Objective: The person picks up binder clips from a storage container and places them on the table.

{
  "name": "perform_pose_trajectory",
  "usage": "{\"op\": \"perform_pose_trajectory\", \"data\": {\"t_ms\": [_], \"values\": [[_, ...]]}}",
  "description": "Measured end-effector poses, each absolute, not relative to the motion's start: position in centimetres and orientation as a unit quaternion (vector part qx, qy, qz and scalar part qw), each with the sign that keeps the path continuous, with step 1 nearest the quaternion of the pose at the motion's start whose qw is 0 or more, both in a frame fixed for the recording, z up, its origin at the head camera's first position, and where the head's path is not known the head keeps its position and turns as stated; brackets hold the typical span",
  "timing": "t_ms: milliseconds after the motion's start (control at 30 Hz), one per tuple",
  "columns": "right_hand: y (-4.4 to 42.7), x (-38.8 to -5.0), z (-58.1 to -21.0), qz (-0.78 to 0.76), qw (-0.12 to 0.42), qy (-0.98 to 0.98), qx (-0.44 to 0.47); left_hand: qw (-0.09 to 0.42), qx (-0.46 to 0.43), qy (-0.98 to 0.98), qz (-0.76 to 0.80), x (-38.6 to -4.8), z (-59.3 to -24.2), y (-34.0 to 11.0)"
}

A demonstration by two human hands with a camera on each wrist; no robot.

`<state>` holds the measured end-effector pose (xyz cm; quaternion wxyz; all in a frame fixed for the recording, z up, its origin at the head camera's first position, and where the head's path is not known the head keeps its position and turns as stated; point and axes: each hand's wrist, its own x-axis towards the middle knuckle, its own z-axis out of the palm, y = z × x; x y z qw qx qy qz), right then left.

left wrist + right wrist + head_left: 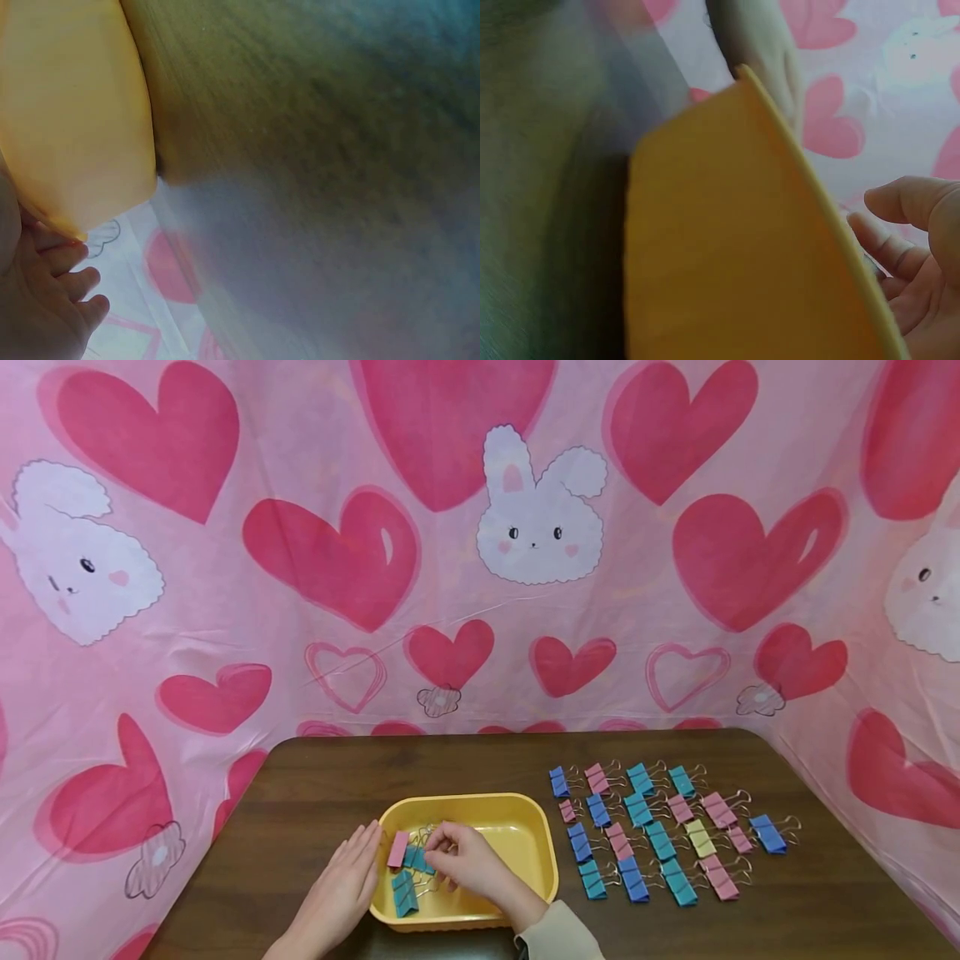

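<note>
A yellow tray (517, 806) stands at the front middle of the table. In its left part lie a pink binder clip (398, 849) and two teal binder clips, one nearer (405, 893) and one beside the pink one (417, 858). My left hand (339, 885) rests with straight fingers along the tray's left rim. Over the inside of the tray, my right hand (468, 862) has its fingertips close to the wire handles of the farther teal clip. The right wrist view shows a small gap between thumb (900, 201) and index finger, with the tray wall (712, 225) hiding the clips.
Right of the tray, many blue, pink, teal and yellow binder clips (660, 841) lie in rough rows on the brown table (315, 793), wire handles pointing right. A pink cloth with hearts and rabbits (540, 543) hangs behind and at both sides.
</note>
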<state>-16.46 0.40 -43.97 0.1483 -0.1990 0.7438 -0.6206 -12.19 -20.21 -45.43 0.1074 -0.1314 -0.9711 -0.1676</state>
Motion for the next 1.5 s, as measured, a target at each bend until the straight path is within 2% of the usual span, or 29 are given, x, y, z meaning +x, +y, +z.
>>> {"op": "perform_pose_trajectory", "data": {"t_ms": [467, 733, 933, 1267, 1500], "values": [[-0.9, -15.4, -44.9, -0.621, 0.185, 0.74, -0.181, 0.123, -0.145, -0.967, -0.172, -12.3, -45.4, -20.2], [-1.2, -15.6, -45.4, -0.624, 0.226, 0.726, -0.18, 0.14, -0.148, -0.964, -0.171, -12.3, -45.6, -20.2], [-1.2, -15.8, -45.3, -0.615, 0.245, 0.725, -0.188, 0.13, -0.144, -0.966, -0.172, -12.3, -45.7, -20.2], [-1.2, -15.4, -45.7, -0.583, 0.201, 0.765, -0.185, 0.119, -0.139, -0.968, -0.173, -12.3, -45.6, -20.2], [-1.1, -15.4, -45.8, -0.601, 0.176, 0.758, -0.18, 0.134, -0.145, -0.965, -0.174, -12.2, -45.7, -20.2]]}}
